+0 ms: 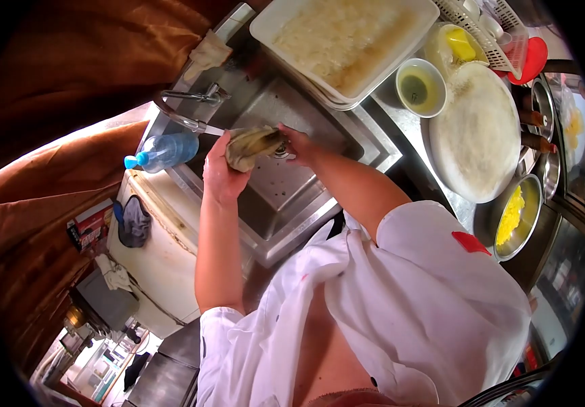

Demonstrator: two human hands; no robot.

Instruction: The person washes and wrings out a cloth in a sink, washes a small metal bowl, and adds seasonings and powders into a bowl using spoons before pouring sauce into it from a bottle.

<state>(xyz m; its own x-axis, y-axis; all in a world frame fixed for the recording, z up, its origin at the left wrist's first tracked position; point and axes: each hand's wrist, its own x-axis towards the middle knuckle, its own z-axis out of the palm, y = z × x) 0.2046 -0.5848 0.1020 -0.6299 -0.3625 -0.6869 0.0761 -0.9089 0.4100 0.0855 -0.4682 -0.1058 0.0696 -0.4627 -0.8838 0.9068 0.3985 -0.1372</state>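
A: Item in hand?

B: A wet, yellowish-grey cloth (252,146), bunched into a wad. It is held over the steel sink (275,193), just below the tap spout (191,122).

A: Hand states?

B: The left hand (221,169) is curled around the near end of the cloth, fingers wrapped and pressed together. The right hand (297,144) grips the far end; its fingers are closed, apparently on the cloth, though the wad hides the fingertips.

A: Surroundings, working outward?

B: Left of the left hand, a clear plastic bottle (164,152) with a blue cap lies on the sink edge. Beyond the right hand, a white tray (347,41) of pale food rests across the sink's far corner. Further to the right of that hand stand a small bowl (420,87) of greenish liquid, a large round white plate (475,132), and a metal bowl (517,217) holding yellow food.
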